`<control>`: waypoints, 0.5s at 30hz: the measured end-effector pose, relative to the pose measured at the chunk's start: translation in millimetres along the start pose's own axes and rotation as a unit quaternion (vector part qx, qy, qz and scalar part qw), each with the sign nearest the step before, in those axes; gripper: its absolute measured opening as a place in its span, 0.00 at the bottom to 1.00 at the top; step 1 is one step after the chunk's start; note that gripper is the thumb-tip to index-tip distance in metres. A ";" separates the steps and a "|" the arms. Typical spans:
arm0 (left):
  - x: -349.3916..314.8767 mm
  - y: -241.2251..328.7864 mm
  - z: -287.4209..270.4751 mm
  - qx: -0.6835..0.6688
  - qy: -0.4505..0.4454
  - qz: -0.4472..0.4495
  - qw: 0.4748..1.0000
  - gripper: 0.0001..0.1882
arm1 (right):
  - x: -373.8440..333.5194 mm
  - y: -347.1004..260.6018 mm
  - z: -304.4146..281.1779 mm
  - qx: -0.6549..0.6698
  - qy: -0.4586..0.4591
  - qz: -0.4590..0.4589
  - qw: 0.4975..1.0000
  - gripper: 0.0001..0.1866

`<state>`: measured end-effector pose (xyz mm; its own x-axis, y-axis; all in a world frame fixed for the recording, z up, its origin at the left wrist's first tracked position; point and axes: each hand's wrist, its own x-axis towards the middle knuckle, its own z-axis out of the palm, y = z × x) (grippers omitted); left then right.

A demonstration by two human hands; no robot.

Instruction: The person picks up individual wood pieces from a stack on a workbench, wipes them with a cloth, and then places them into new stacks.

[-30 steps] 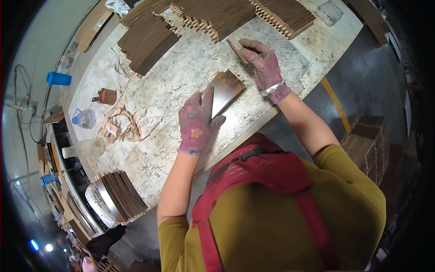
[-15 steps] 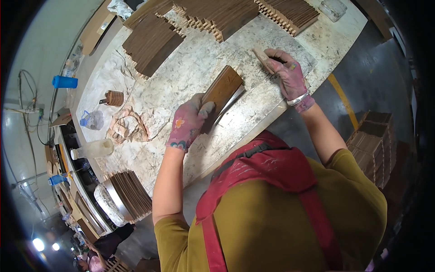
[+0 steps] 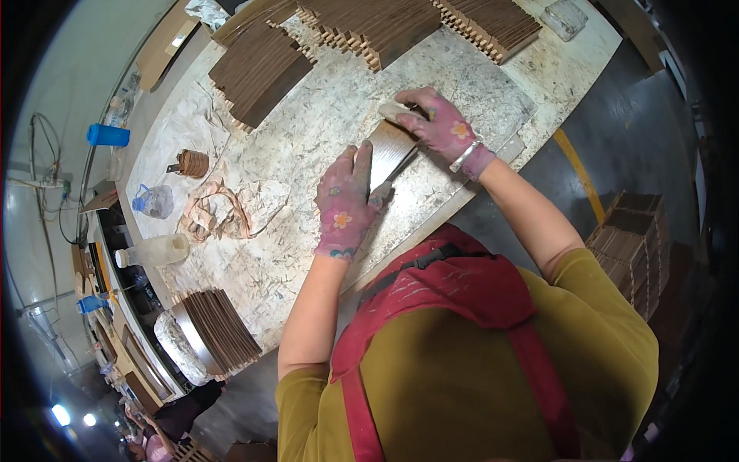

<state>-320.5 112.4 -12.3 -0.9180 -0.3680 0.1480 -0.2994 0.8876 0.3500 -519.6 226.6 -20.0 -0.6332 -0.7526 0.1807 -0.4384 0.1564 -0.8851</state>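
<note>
A brown wooden piece (image 3: 391, 150) with a shiny top lies aslant on the worktable (image 3: 308, 173). My left hand (image 3: 344, 196), in a pink flowered glove with greyed fingertips, grips its near end. At the far end, my right hand (image 3: 440, 129), gloved alike, has its fingers bent over the wood. It holds a thin pale pad, mostly hidden now under the fingers; its exact kind cannot be made out. A dark edge shows along the right side of the wooden piece.
Stacked brown wooden slats (image 3: 262, 73) with notched ends line the table's far side. To the left are a crumpled rag (image 3: 219, 212), a small wooden block (image 3: 192, 163), a jug (image 3: 156, 202) and a bottle (image 3: 158, 251). More slats (image 3: 219, 331) stand at the near left corner.
My right hand has come left with the pale pad onto the wooden piece's far end. My left hand has shifted right and nearer, and the wooden piece now lies lower and flatter.
</note>
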 end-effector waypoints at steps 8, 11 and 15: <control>4.1 0.1 -9.7 -0.081 -0.045 -0.029 0.995 0.33 | -39.8 -29.8 -47.3 -0.116 -0.161 0.000 0.980 0.21; 10.3 -22.8 -16.3 -0.222 -0.102 -0.057 0.968 0.29 | -70.0 -25.2 -66.2 -0.096 -0.171 -0.003 0.981 0.20; 26.7 -52.7 -16.1 -0.164 -0.180 -0.032 0.969 0.32 | -82.5 -48.3 -22.2 -0.100 -0.133 -0.184 0.969 0.18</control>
<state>-325.0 51.3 -11.9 -0.9494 -0.2463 -0.1949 -0.3136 0.7089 0.6318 -460.3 295.3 17.4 -0.2358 -0.9146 0.3285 -0.7351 -0.0532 -0.6759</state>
